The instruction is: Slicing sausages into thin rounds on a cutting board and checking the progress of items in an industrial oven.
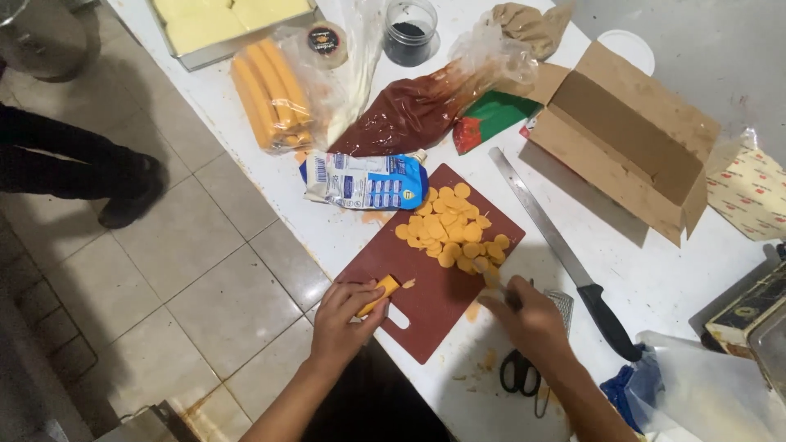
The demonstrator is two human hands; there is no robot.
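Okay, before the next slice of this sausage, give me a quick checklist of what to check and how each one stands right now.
1. Left hand has a grip on the sausage piece: ok.
2. Sausage piece lies on the red cutting board: ok.
3. Blade in the right hand: cannot tell, it is blurred.
4. Cut slices piled at the far end, apart from the left hand: ok.
5. Board flat on the white counter: not ok, its near corner reaches past the edge.
6. Long knife lies beside the board, off it: ok.
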